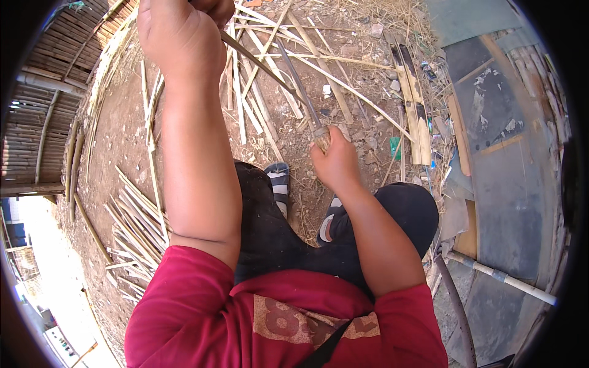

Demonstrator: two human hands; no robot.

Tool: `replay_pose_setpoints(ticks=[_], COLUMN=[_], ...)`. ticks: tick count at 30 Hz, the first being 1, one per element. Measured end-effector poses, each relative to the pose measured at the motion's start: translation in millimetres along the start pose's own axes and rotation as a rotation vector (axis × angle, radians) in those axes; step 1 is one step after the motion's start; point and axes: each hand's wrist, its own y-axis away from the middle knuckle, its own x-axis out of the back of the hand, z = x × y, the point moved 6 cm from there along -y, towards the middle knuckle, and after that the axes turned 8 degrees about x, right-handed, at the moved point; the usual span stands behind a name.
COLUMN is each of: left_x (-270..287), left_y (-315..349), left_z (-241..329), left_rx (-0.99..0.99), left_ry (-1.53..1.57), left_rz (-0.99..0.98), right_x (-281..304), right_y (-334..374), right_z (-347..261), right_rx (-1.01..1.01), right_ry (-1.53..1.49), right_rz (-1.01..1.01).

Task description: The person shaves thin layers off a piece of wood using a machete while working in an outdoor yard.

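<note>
My right hand (336,158) is closed round the pale wooden handle (321,138) of a knife. Its long, narrow dark blade (299,80) points up and away from me. At the top edge of the head view my left hand (183,27) is closed, its fingers partly cut off by the frame. From that fist a thin brownish bamboo strip (261,64) slants down to the right, and its lower end meets or crosses the blade near the handle. Whether strip and blade touch cannot be told.
Split bamboo strips (251,110) lie crisscrossed on the dirt ahead. A bundle of strips (138,224) is at the left. Split bamboo pieces (410,104) lie at the right, beside dark panels (500,202). A bamboo wall (37,132) stands at the far left. My sandalled feet (279,187) are below.
</note>
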Motion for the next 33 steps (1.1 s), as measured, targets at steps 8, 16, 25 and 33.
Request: replay_pose_setpoints(ticks=[8,16,25,33], left_x=[-18,-17,-13,-15], left_y=[4,9,8,7], left_z=[1,5,4,-2], left_rx=[-0.007,-0.068,-0.027,-0.006], left_ry=[-0.100,-0.133,-0.102,-0.024], left_rz=[-0.047,-0.056,-0.038,-0.144], right_x=[-29,7,-20,1], right_y=[-6,4,-8,-3], right_z=[31,-8,33,-3], right_rx=[0.014,0.134,0.008,0.228], right_ry=[0.123,-0.088,0.218,-0.017], right_rz=[-0.091,0.252,-0.076,0.286])
